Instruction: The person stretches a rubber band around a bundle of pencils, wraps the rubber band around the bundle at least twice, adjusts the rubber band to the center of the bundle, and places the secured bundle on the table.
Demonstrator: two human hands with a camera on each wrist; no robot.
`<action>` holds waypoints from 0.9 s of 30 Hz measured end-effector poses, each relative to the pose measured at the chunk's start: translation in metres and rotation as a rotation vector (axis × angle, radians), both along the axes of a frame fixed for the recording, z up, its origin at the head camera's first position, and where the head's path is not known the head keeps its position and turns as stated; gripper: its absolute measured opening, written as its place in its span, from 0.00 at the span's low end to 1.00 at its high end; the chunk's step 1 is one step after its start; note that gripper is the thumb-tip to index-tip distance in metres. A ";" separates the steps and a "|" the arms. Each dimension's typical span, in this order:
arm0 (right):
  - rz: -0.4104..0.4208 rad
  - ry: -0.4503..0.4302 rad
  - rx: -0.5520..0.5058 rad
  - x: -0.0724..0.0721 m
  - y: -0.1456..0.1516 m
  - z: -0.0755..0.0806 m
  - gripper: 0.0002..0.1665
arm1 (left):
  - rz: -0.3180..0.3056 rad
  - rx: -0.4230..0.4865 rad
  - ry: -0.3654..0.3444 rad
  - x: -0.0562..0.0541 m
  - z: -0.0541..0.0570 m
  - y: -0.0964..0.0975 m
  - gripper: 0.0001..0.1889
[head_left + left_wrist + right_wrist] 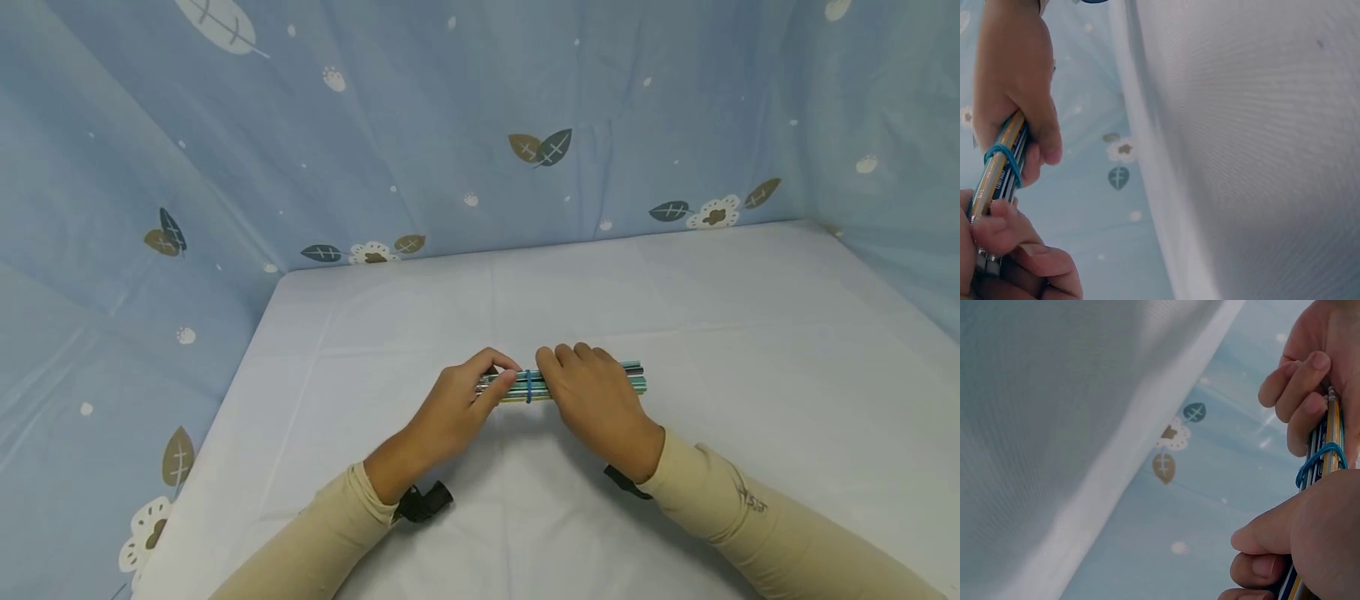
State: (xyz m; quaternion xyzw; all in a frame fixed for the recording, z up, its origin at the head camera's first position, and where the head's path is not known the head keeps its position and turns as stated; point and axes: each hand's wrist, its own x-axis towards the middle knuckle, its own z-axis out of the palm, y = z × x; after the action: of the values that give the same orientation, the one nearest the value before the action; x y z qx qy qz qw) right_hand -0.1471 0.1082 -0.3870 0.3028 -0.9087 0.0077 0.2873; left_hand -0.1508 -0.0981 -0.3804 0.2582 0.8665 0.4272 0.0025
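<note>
A bundle of pencils (538,388) is held level above the white cloth, bound near its middle by a blue rubber band (528,387). The left hand (459,402) pinches the bundle's left end between thumb and fingers. Around the right part, the right hand (596,400) wraps its fingers, and several pencil ends stick out past it. In the left wrist view the band (1004,159) is looped around yellow and dark pencils (997,178) between the two hands. The right wrist view shows the same band (1325,459); the palms hide much of the bundle there.
A white cloth (420,325) covers the table. Blue curtains (450,108) with leaf and flower prints hang behind it and at both sides. Black wrist devices (425,502) sit under the beige sleeves (322,533).
</note>
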 end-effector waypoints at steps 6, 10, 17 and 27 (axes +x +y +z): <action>-0.012 -0.009 0.005 -0.001 0.000 0.000 0.14 | 0.005 0.011 -0.049 -0.002 0.000 -0.001 0.12; -0.017 -0.016 0.005 -0.001 0.000 0.000 0.13 | 0.016 0.025 -0.052 -0.003 0.000 -0.002 0.11; -0.029 -0.010 -0.015 -0.004 0.003 0.001 0.15 | 0.050 0.051 -0.052 -0.005 0.001 -0.005 0.10; -0.071 0.033 -0.038 -0.014 0.011 0.001 0.14 | 0.088 0.064 -0.039 -0.010 0.003 -0.012 0.12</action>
State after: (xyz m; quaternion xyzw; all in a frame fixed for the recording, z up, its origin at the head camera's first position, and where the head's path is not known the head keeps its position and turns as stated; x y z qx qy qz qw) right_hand -0.1616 0.1187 -0.3856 0.2652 -0.9136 0.0098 0.3080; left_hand -0.1605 -0.1096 -0.3770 0.2114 0.8627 0.4593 -0.0075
